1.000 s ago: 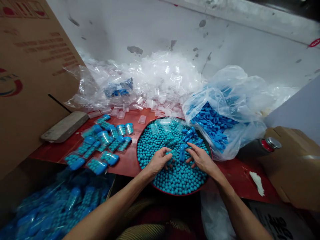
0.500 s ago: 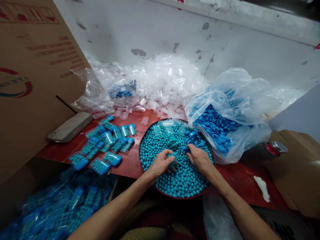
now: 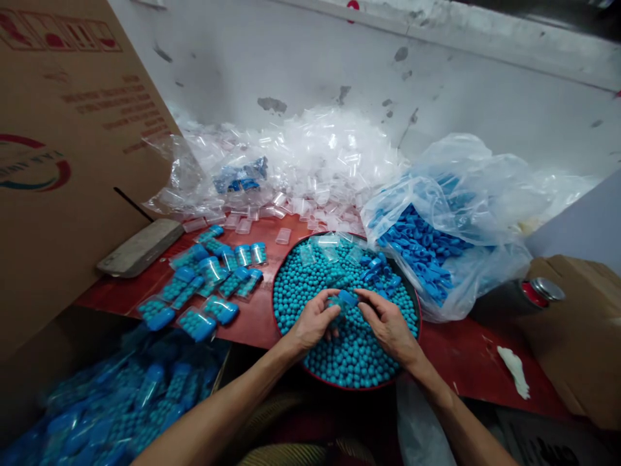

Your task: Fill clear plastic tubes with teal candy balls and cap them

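The left hand (image 3: pixel 314 320), in the middle of the frame, has its thumb and fingers closed on a small clear container (image 3: pixel 336 312), tilted above the beads (image 3: pixel 352 362). A blue cap (image 3: pixel 347 298) sits at the container's upper end. The right hand (image 3: pixel 391 327) is just to its right, fingers bent and in a narrow shape, fingertips at the cap's edge; whether they grip it, I cannot tell.

Below both hands is a round tray (image 3: pixel 420 317) of turquoise beads, on a red counter (image 3: pixel 259 317). Loose caps (image 3: pixel 381 273) lie on the beads towards the tray's upper right, and empty containers (image 3: pixel 330 252) near its top edge. Filled containers (image 3: pixel 213 275) lie left of the tray. A pile of clear containers (image 3: pixel 330 158) fills the upper middle, and an open plastic bag (image 3: pixel 466 152) of blue caps stands right of it.
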Motion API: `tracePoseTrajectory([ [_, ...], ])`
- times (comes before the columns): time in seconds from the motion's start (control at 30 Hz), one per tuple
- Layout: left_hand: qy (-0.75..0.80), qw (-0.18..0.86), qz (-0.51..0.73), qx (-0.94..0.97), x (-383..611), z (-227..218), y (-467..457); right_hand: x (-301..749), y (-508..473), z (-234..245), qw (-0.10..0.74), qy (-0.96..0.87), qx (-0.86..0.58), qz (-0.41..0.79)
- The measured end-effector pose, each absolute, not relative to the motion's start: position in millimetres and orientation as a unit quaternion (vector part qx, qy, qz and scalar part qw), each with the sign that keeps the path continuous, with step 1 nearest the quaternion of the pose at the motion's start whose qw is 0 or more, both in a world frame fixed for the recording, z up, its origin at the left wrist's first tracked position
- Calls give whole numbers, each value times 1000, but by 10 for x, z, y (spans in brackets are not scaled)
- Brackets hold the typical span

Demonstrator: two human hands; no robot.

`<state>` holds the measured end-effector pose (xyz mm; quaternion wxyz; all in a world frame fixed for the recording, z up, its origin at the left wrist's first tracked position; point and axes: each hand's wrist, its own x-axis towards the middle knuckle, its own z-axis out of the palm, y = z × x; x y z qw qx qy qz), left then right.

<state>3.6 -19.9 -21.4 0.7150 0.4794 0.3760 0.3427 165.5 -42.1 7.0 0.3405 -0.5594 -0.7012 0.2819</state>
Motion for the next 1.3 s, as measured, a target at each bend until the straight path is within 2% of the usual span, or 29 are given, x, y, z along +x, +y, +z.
tracePoseTrajectory([
  [0.23,370,714,340,487,32,-190,-206,1673,-458,74,333,-736,-521,277],
  [0.43,359,710,319,515,37,-138,-245,1627,-465,69,379,-673,-551,316],
  [0.63,359,702,314,528,32,-159,-249,1589,-451,63,386,-632,-579,342],
  [1.0,466,530,336,624,58,-192,-293,1472,-502,-14,412,-605,-585,350],
  [1.13,465,518,332,636,51,-164,-314,1496,-496,16,393,-604,-575,388],
  [1.3,441,549,304,641,49,-112,-329,1599,-486,106,352,-661,-549,371],
])
